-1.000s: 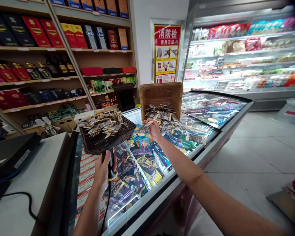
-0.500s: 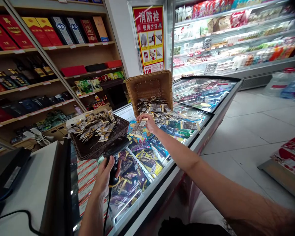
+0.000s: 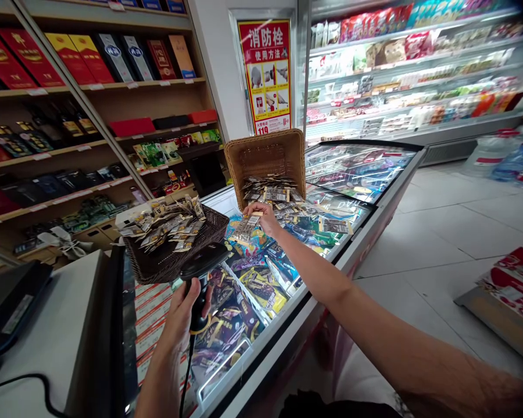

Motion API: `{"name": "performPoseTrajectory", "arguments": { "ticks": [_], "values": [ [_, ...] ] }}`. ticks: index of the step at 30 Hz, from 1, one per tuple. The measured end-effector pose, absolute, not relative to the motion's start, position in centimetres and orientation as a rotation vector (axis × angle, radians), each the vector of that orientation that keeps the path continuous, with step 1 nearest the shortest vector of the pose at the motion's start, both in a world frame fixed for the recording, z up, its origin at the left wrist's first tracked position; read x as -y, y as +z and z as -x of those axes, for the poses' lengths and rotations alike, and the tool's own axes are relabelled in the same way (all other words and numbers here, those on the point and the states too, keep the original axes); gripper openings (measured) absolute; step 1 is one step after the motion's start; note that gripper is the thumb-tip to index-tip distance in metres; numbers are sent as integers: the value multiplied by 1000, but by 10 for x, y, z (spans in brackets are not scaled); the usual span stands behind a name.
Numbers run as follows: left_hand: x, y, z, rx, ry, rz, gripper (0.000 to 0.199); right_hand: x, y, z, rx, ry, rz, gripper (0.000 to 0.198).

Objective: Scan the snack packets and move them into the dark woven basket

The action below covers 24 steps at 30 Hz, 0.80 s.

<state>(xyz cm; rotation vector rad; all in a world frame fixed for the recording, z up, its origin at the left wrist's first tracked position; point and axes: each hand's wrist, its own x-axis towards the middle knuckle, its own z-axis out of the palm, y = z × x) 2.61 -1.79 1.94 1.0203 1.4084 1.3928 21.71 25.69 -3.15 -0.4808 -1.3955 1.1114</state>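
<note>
- While the left hand (image 3: 178, 316) wraps round a black scanner (image 3: 203, 264), the right hand (image 3: 264, 217) pinches a small packet (image 3: 245, 229) over the freezer (image 3: 279, 342)!
- Behind the scanner, a dark basket (image 3: 157, 267) heaped with packets; beyond the right hand, a tan basket (image 3: 265, 148) on its side, packets spilling out.
- Red poster (image 3: 268, 75) reads "消防栓 使用方法" and "119"; the packet's print is too small.
- Glass-topped freezer below, boxes on shelves (image 3: 157, 101) left, lit fridge (image 3: 462, 128) behind, pale tiled floor (image 3: 436, 232) right.
</note>
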Motion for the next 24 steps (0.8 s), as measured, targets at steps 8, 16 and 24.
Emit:
{"name": "performPoseTrajectory", "arguments": {
  "ticks": [8, 16, 24],
  "values": [
    [12, 15, -22, -1448, 1480, -924, 64, -271, -40, -215, 1734, 732, 900, 25],
    [13, 17, -18, -1433, 1593, -883, 62, -267, -43, -231, 1940, 283, 1373, 26],
    [12, 27, 10, -1588, 2119, -674, 66, -237, -32, -194, 1923, 184, 1324, 35]
  ]
}}
